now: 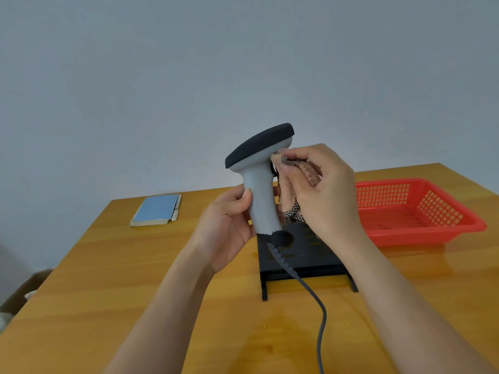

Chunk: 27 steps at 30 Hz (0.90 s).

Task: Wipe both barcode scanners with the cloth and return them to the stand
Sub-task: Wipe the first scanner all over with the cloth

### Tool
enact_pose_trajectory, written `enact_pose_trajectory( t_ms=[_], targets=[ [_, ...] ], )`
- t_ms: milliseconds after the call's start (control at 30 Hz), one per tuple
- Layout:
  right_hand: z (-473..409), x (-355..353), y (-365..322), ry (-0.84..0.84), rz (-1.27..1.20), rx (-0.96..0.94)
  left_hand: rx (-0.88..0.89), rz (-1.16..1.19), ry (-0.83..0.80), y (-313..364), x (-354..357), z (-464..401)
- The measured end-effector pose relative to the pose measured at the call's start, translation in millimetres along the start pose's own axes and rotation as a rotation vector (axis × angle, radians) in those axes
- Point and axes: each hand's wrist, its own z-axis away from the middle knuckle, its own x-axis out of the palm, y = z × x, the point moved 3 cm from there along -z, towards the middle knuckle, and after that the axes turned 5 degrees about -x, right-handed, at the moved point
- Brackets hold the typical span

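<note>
From the head camera, the left hand (229, 225) grips the grey barcode scanner (260, 179) by its handle, upright above the black stand (302, 255) on the wooden table (108, 279). The right hand (324, 187) pinches the checked cloth (290, 184) against the scanner's neck. Its grey cable (316, 300) trails down across the table.

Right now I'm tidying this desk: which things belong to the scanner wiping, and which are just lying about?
In use: scanner in left hand, cloth in right hand, black stand.
Lying about: blue notebook, red basket.
</note>
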Motion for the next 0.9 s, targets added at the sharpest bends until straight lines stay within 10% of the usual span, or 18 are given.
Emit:
enact_pose_trajectory(
  t_ms=[900],
  targets=[
    [21.9,9.7,2.5,-0.202,-0.051,-0.043,0.000,0.015,-0.004,-9.9,-4.1,-1.4]
  ],
)
